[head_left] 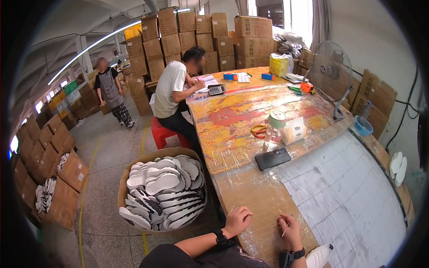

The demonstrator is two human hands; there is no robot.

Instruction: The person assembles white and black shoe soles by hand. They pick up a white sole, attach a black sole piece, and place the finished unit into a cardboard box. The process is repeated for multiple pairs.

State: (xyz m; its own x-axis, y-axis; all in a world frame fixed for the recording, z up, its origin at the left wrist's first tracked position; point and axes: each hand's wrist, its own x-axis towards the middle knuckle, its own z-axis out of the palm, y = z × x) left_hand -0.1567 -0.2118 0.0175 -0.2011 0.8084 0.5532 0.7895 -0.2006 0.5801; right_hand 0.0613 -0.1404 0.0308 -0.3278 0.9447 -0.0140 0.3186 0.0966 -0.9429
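My left hand (pixel 238 221) rests on the near table edge with its fingers curled in, and I see nothing in it. To its right, my right hand (pixel 292 232) is closed on a thin pale stick (pixel 284 229), pen-like but too small to tell. Both wrists wear dark bands. Beside my right wrist lies a white shoe sole (pixel 319 256). Brown board (pixel 263 205) under clear film covers the table here. Further in lie a black phone (pixel 273 158), a clear jar with a green lid (pixel 273 131), orange-handled scissors (pixel 258 131) and a white packet (pixel 294 130).
On the left stands a large carton (pixel 123 192) heaped with white soles (pixel 163 183). A seated person (pixel 172 87) writes at the table's far left; another person (pixel 108 87) stands in the aisle. A fan (pixel 328 67) and blue basin (pixel 363 127) are at right. Stacked cartons (pixel 170 44) line the back.
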